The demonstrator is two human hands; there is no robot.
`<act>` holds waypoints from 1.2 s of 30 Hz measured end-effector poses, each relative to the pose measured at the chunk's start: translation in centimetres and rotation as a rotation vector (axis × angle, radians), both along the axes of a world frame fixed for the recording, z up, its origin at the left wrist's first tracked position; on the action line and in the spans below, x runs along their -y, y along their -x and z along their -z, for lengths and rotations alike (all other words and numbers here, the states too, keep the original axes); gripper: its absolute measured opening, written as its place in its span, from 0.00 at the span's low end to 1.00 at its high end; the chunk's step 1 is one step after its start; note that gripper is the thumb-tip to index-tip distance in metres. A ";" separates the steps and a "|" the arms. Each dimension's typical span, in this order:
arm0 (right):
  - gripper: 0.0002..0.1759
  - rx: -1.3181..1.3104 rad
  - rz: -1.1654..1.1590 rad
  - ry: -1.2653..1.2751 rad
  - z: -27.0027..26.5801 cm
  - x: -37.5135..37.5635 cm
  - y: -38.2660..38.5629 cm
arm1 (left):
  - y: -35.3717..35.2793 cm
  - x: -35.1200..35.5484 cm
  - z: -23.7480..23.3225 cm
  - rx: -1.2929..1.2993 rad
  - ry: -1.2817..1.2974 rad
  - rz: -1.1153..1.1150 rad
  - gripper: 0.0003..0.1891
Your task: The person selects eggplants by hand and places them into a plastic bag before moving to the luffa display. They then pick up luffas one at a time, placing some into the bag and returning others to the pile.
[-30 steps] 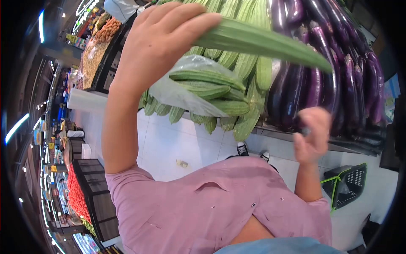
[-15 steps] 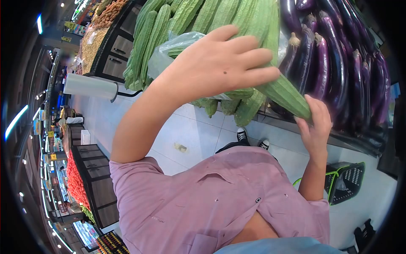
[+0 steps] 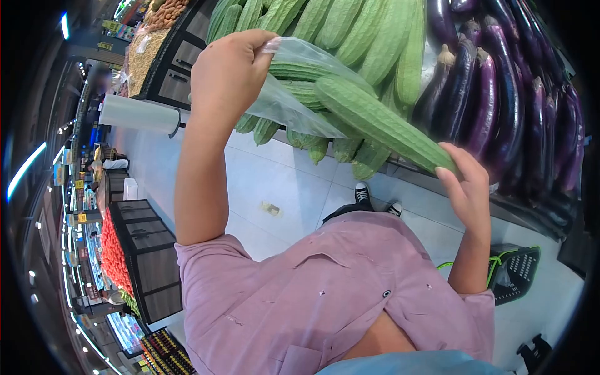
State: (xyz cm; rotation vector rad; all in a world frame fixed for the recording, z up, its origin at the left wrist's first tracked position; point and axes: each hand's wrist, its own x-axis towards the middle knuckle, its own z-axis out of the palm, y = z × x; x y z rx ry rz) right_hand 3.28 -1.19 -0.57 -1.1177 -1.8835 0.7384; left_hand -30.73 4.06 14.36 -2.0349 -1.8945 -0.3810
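My left hand (image 3: pixel 228 69) pinches the edge of a clear plastic bag (image 3: pixel 284 103) between thumb and fingers and stretches it toward the left. Inside or behind the thin film, green ridged luffas show through. A long ridged luffa (image 3: pixel 381 122) is gripped at its lower right end by my right hand (image 3: pixel 465 187), thumb below and fingers on top. Its far end overlaps the bag's right side, near the bag's mouth. Behind it lies a pile of luffas (image 3: pixel 369 37) on the display stand.
Purple eggplants (image 3: pixel 487 100) lie to the right of the luffas. A roll of plastic bags (image 3: pixel 140 115) sticks out at the left. On the floor at lower right stands a black basket (image 3: pixel 515 275) with a green rim. A stand with orange-red produce (image 3: pixel 115 256) is farther left.
My left hand has left the luffa, moved left and now holds the bag's edge. The bag is stretched wider. My right hand keeps the luffa, its far end now by the bag.
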 end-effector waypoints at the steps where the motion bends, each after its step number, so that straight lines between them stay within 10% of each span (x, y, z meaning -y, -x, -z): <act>1: 0.21 -0.028 -0.022 0.024 -0.3 -0.3 0.8 | -0.3 0.0 -0.2 0.092 0.002 0.023 0.13; 25: 0.19 0.517 -0.179 -0.240 -2.5 -12.2 21.5 | -0.8 0.7 0.1 0.336 0.057 0.063 0.14; 36: 0.25 0.160 -0.115 -0.387 -0.9 -7.8 14.3 | -0.1 0.7 1.7 0.543 -0.070 0.232 0.10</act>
